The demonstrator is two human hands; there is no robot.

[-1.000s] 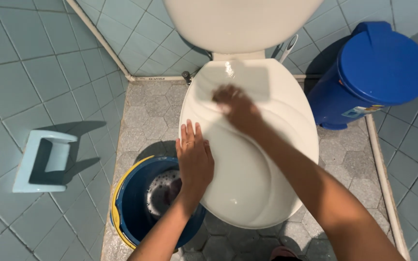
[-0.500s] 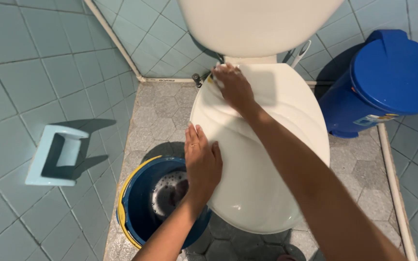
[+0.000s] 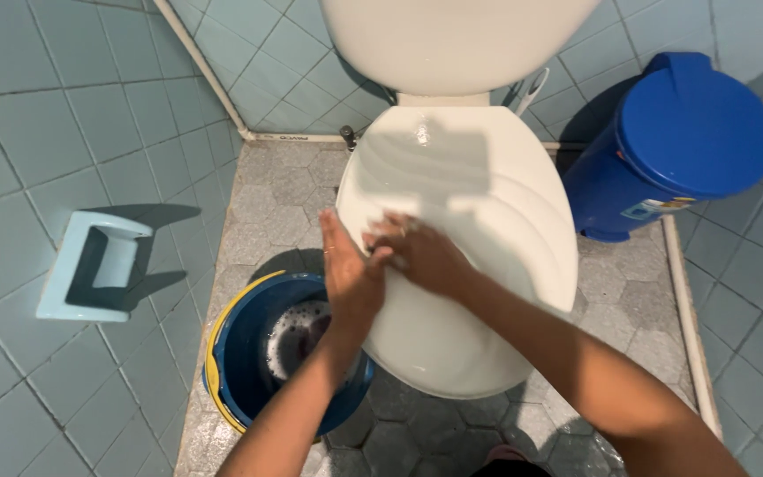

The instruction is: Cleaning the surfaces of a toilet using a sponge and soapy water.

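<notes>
Pressing flat and open, the left hand (image 3: 351, 274) rests on the left edge of the closed white toilet lid (image 3: 479, 221). The right hand (image 3: 421, 252) lies palm-down just beside it; whether it grips anything I cannot tell. A blue bucket (image 3: 240, 362) of soapy water stands on the floor below, a blue bin (image 3: 673, 150) to the right.

Blue lidded bin (image 3: 677, 146) sits at about 2 o'clock against the tiled wall. Over at 9 o'clock there's a light blue paper holder (image 3: 90, 265) fixed to the wall tiles (image 3: 37, 115). Floor (image 3: 289, 190) is grey hexagon tile, with a small valve (image 3: 346, 134) at 12.
</notes>
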